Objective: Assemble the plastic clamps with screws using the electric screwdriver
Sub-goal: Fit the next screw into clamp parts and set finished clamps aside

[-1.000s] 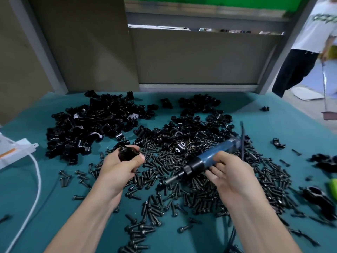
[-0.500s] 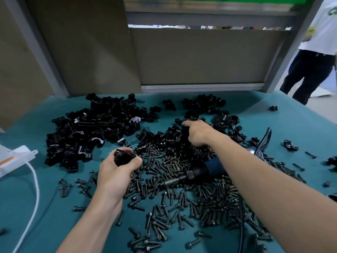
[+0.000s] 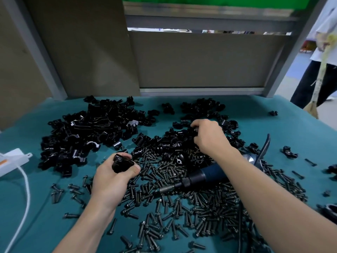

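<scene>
My left hand (image 3: 113, 179) grips a black plastic clamp (image 3: 121, 163) just above the teal table, near the left edge of the screw pile. Farther back, my right hand (image 3: 207, 136) reaches into a pile of black clamp halves (image 3: 182, 141), its fingers curled round one piece there. The blue electric screwdriver (image 3: 202, 177) lies on the spread of black screws (image 3: 182, 207), partly under my right forearm, with its bit pointing left. A bigger heap of clamp parts (image 3: 91, 132) fills the back left.
A white box (image 3: 11, 161) with a white cable (image 3: 21, 207) sits at the left edge. Loose clamps (image 3: 290, 152) lie scattered at the right. A grey frame and panels close off the table's back. A person (image 3: 321, 66) stands beyond the right corner.
My right hand let go of the screwdriver, which now lies on the screws, and reached back into the clamp pile. My left hand kept holding its clamp, barely moving.
</scene>
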Demonstrator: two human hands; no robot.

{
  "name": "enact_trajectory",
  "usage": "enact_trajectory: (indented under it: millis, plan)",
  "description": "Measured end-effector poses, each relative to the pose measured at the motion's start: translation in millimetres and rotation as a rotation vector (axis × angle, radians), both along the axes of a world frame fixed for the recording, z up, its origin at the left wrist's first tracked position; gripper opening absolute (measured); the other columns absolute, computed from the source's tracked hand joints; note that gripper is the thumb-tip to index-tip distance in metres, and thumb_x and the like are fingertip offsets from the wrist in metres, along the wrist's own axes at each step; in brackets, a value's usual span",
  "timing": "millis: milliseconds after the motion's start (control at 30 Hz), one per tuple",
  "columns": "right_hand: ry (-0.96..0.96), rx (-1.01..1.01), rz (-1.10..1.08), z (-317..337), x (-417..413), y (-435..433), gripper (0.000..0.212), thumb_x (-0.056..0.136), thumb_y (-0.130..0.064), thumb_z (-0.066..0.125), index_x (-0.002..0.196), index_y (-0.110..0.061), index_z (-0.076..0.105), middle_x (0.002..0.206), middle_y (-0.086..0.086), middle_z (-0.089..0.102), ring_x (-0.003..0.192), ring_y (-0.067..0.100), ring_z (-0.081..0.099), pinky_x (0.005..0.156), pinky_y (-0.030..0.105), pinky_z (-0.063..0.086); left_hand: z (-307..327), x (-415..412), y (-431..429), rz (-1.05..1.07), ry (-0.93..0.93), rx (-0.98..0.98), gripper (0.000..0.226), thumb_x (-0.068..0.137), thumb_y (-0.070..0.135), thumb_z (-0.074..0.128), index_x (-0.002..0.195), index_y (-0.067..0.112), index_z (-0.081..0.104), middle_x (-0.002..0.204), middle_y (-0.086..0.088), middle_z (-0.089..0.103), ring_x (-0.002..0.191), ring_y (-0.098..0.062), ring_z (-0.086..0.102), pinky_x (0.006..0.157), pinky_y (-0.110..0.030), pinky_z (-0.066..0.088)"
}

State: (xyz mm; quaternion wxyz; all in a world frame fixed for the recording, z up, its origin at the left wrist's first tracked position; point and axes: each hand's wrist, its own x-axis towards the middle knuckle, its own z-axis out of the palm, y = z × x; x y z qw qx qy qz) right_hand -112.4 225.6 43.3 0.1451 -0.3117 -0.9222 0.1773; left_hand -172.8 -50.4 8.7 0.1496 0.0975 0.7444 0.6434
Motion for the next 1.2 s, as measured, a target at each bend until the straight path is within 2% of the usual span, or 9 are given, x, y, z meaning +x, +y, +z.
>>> enact_trajectory:
  millis: [133,267,400,600,667,733,833,933,1200]
  plan:
    - [0.176,-0.075,-0.158,2.2,9.7,6.6,0.038,0.094,0.009,0.052,0.107,-0.017,0.077,0.096,0.012,0.075,0.071,0.022,0.07,0.064,0.031,0.061,0.6,2.0,0.1,-0.006,0.019,-0.019,0.032,0.087,0.019,0.085,0.091,0.047,0.07,0.103,0.009,0.072,0.1,-0.019,0.067,0.091,-0.049,0.052]
    - [-0.176,-0.169,0.01,3.1,3.9,5.0,0.048,0.099,0.001,0.056,0.139,-0.026,0.062,0.126,0.01,0.068,0.083,0.019,0.064,0.067,0.023,0.053,-3.4,1.4,0.2,-0.009,0.034,-0.037,0.026,0.085,0.018,0.085,0.094,0.038,0.071,0.099,0.006,0.073,0.096,-0.021,0.067,0.082,-0.042,0.051]
    - [-0.183,-0.209,0.022,6.9,-6.9,7.0,0.039,0.099,0.0,0.06,0.13,-0.023,0.066,0.13,0.006,0.067,0.106,0.021,0.066,0.086,0.03,0.056,-4.6,0.5,0.2,-0.014,0.045,-0.045,0.025,0.084,0.02,0.086,0.098,0.034,0.071,0.098,0.007,0.073,0.094,-0.02,0.067,0.078,-0.038,0.049]
    - [0.106,-0.296,-0.083,-8.1,-6.4,3.2,0.024,0.105,-0.014,0.053,0.121,-0.015,0.072,0.095,0.008,0.071,0.06,0.014,0.057,0.049,0.019,0.042,-5.8,-1.5,1.2,0.0,0.041,-0.034,0.026,0.084,0.018,0.086,0.093,0.037,0.071,0.098,0.003,0.074,0.093,-0.023,0.067,0.077,-0.039,0.05]
    - [0.393,-0.524,-0.186,-0.9,-0.5,-1.4,0.024,0.105,-0.011,0.053,0.118,-0.009,0.073,0.094,0.007,0.072,0.066,0.017,0.068,0.061,0.022,0.056,-6.4,-2.1,0.9,0.005,0.046,-0.034,0.027,0.083,0.018,0.087,0.091,0.039,0.071,0.097,0.002,0.073,0.092,-0.024,0.067,0.076,-0.038,0.05]
    - [0.689,-1.056,-0.146,11.6,11.5,-16.5,0.021,0.102,0.0,0.057,0.115,-0.005,0.072,0.105,0.016,0.073,0.081,0.02,0.076,0.077,0.031,0.063,-6.9,-3.3,0.6,0.009,0.052,-0.036,0.029,0.083,0.019,0.087,0.09,0.042,0.07,0.097,0.002,0.074,0.092,-0.024,0.068,0.078,-0.04,0.052]
    - [0.73,-1.557,0.152,17.3,38.2,-50.1,0.032,0.091,0.01,0.059,0.113,-0.004,0.077,0.116,0.023,0.074,0.104,0.028,0.075,0.087,0.032,0.061,-7.1,-2.8,1.1,0.017,0.066,-0.03,0.031,0.082,0.019,0.087,0.09,0.044,0.07,0.094,0.003,0.074,0.092,-0.025,0.068,0.08,-0.043,0.053]
    - [0.541,-1.426,0.332,14.6,54.9,-86.6,0.039,0.088,0.02,0.057,0.104,-0.006,0.081,0.114,0.012,0.077,0.102,0.025,0.075,0.09,0.03,0.06,-2.7,1.5,-0.6,-0.015,0.084,0.018,0.032,0.08,0.01,0.086,0.091,0.037,0.072,0.088,0.005,0.075,0.088,-0.025,0.069,0.078,-0.042,0.052]
    - [0.581,-1.542,0.386,10.0,65.4,-116.6,0.04,0.088,0.029,0.046,0.08,-0.006,0.065,0.114,0.015,0.076,0.08,0.02,0.071,0.079,0.027,0.061,13.9,24.4,0.2,-0.301,0.195,0.179,0.034,0.071,0.017,0.083,0.102,0.032,0.079,0.102,0.005,0.079,0.096,-0.008,0.074,0.078,-0.015,0.055]
